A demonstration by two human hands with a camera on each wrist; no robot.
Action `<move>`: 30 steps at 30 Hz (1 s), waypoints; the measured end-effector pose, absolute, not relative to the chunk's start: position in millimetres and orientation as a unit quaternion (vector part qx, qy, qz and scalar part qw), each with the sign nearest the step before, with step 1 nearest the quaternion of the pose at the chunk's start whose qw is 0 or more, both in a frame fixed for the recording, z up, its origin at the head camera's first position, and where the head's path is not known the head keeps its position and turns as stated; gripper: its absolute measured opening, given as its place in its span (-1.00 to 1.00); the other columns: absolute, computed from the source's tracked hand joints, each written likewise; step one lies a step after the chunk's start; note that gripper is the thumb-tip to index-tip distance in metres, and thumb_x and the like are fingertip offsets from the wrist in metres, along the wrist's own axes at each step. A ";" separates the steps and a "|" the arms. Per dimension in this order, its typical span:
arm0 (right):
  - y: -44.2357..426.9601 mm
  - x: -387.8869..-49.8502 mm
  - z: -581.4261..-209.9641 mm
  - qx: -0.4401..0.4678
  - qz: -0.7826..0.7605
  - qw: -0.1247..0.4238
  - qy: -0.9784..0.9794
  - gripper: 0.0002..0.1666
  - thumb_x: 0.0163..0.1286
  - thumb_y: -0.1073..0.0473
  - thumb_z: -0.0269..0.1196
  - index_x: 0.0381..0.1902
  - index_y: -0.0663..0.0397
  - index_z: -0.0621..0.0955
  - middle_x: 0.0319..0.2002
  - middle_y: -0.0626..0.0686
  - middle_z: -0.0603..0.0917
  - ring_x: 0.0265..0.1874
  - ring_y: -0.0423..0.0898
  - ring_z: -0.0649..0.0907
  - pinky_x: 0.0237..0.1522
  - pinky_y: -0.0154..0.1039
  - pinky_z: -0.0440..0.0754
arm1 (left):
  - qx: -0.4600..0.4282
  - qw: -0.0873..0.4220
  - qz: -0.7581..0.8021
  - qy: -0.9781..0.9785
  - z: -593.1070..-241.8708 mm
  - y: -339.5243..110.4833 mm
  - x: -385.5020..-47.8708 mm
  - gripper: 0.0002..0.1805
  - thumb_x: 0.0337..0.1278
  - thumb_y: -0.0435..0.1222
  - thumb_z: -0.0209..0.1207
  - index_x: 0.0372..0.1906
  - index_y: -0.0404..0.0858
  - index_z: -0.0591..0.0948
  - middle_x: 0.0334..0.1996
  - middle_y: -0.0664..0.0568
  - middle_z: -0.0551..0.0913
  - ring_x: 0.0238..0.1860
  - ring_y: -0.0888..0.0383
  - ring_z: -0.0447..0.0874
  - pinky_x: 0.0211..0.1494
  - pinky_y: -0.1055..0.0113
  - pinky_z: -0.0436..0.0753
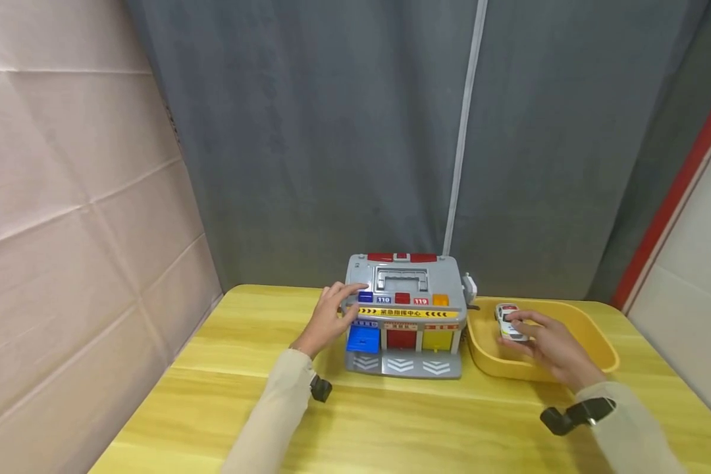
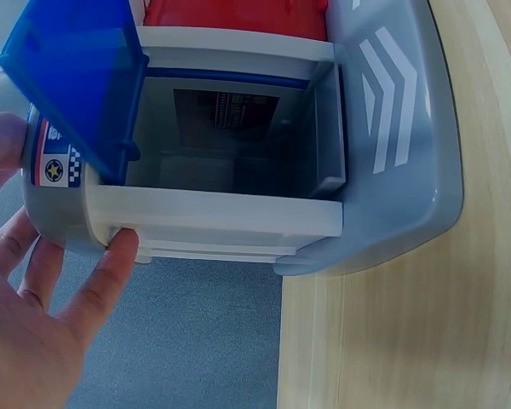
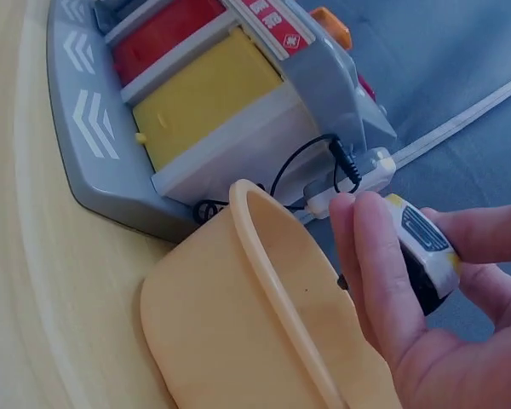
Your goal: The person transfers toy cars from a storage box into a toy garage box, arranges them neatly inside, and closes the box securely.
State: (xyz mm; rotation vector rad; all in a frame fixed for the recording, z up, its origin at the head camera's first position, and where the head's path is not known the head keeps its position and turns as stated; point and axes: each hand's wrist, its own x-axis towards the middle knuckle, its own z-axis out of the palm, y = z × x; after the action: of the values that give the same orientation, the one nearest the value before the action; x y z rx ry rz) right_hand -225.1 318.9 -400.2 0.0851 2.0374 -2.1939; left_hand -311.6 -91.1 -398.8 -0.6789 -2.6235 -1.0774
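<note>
A grey toy garage (image 1: 403, 316) stands on the table, its blue door (image 1: 363, 340) swung up and the compartment behind it exposed in the left wrist view. My left hand (image 1: 332, 316) rests at the garage's upper left corner with fingers spread, one fingertip touching the side wall (image 2: 213, 213). Close to that hand is a blue button (image 1: 365, 297) on the roof. Over the yellow bin (image 1: 598, 352), my right hand (image 1: 553, 345) pinches a small white toy car (image 1: 511, 322) between thumb and fingers; its underside is partly hidden.
Beside the blue door, the red door (image 1: 401, 339) and yellow door (image 1: 437, 340) are closed. A white plug piece (image 1: 469, 288) with a black cable (image 3: 294, 166) lies between garage and bin. A grey curtain (image 1: 332, 131) hangs behind the table (image 1: 391, 421).
</note>
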 end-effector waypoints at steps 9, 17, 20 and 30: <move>314.0 -212.0 -403.4 0.018 -0.713 0.058 0.699 -0.79 0.53 0.27 0.11 -0.09 -0.08 0.66 0.14 0.11 0.42 -0.16 -0.25 0.69 0.03 -0.24 0.80 | -0.226 0.108 -0.374 -0.893 -399.3 -91.0 -310.7 -0.57 0.41 -0.16 0.13 0.31 0.20 0.53 0.01 0.08 0.53 0.05 0.13 0.32 0.02 0.30 0.52; 307.7 -201.5 -411.0 0.006 -0.723 0.063 0.688 -0.78 0.51 0.27 0.14 -0.12 -0.13 0.69 -0.03 -0.12 0.53 -0.14 -0.21 0.73 0.02 -0.27 0.80 | -0.219 0.101 -0.382 -0.892 -402.3 -91.2 -311.0 -0.57 0.42 -0.14 0.12 0.32 0.25 0.51 0.04 0.11 0.54 0.08 0.14 0.34 0.08 0.28 0.57; 303.9 -198.2 -412.2 -0.005 -0.712 0.070 0.699 -0.78 0.51 0.25 0.14 -0.08 -0.12 0.69 -0.01 -0.12 0.52 -0.12 -0.20 0.72 0.05 -0.24 0.79 | -0.217 0.099 -0.386 -0.891 -402.2 -92.3 -311.0 -0.56 0.42 -0.14 0.13 0.32 0.25 0.51 0.07 0.10 0.54 0.10 0.13 0.35 0.11 0.26 0.58; 283.1 -188.8 -411.1 -0.028 -0.673 0.083 0.734 -0.78 0.48 0.23 0.18 0.02 0.08 0.66 0.19 0.18 0.43 -0.05 -0.16 0.66 0.11 -0.14 0.78 | -0.226 0.104 -0.395 -0.884 -401.7 -93.2 -311.0 -0.56 0.42 -0.15 0.12 0.33 0.19 0.51 0.10 0.09 0.56 0.11 0.14 0.36 0.13 0.25 0.62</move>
State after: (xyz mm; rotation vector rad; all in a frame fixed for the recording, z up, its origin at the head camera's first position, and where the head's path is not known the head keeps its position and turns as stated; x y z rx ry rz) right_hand -188.8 283.1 -411.1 -0.0822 2.1921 -2.0107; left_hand -311.0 -93.2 -401.7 -0.6660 -2.6075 -1.1660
